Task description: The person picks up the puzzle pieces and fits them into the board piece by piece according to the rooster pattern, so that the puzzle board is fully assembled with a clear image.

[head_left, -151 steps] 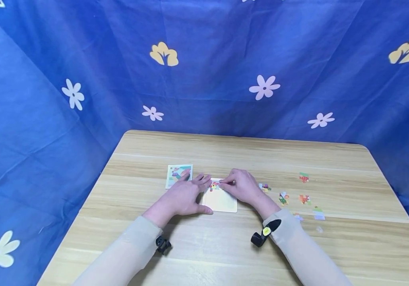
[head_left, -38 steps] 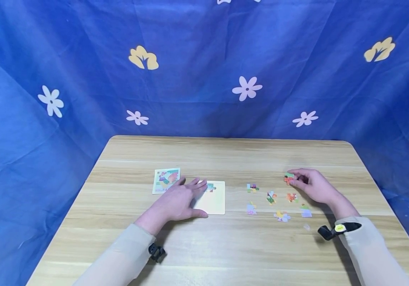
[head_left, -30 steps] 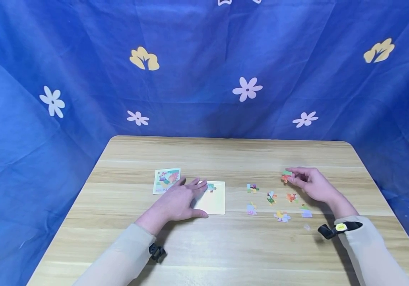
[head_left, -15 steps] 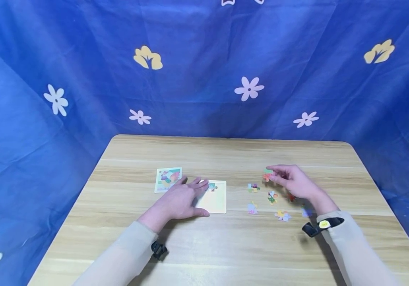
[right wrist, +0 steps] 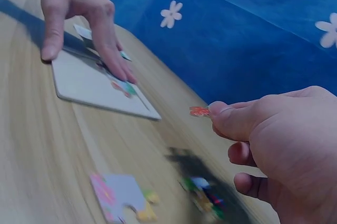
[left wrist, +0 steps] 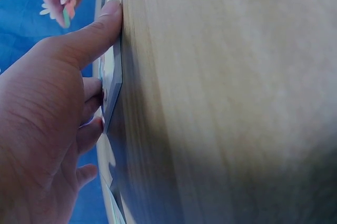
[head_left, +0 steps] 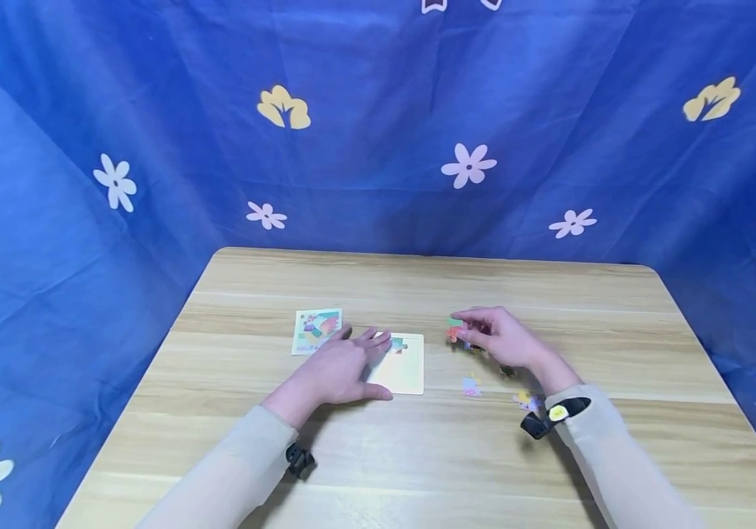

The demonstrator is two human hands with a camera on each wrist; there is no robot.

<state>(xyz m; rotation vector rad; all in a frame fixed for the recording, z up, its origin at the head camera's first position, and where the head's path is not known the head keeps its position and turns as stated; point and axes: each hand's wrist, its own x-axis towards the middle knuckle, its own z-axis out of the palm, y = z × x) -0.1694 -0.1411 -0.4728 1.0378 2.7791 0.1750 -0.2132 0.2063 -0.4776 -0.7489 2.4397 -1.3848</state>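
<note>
My right hand (head_left: 503, 339) pinches a red-and-green jigsaw piece (head_left: 454, 332) between thumb and fingers, raised over the table to the right of the puzzle board. In the right wrist view that piece (right wrist: 199, 111) appears nearly edge-on at the thumb tip. The white puzzle board (head_left: 404, 376) lies flat, its left part hidden by my left hand (head_left: 338, 371). That hand rests with fingers spread, its thumb at the board's near edge and its fingertips at the top. Fitted pieces (head_left: 395, 345) show along the board's top edge, partly covered by the fingers.
A picture card (head_left: 317, 330) with a colourful bird lies left of the board. Loose pieces lie to the right, among them a lilac one (head_left: 472, 385) and a yellow-and-lilac one (head_left: 524, 399). Others are partly hidden under the right hand. A blue flowered cloth (head_left: 378, 132) hangs behind the table.
My right hand left the board, picked up the red-and-green piece at the far right and carried it leftward over the loose pieces. My left hand has stayed at the board.
</note>
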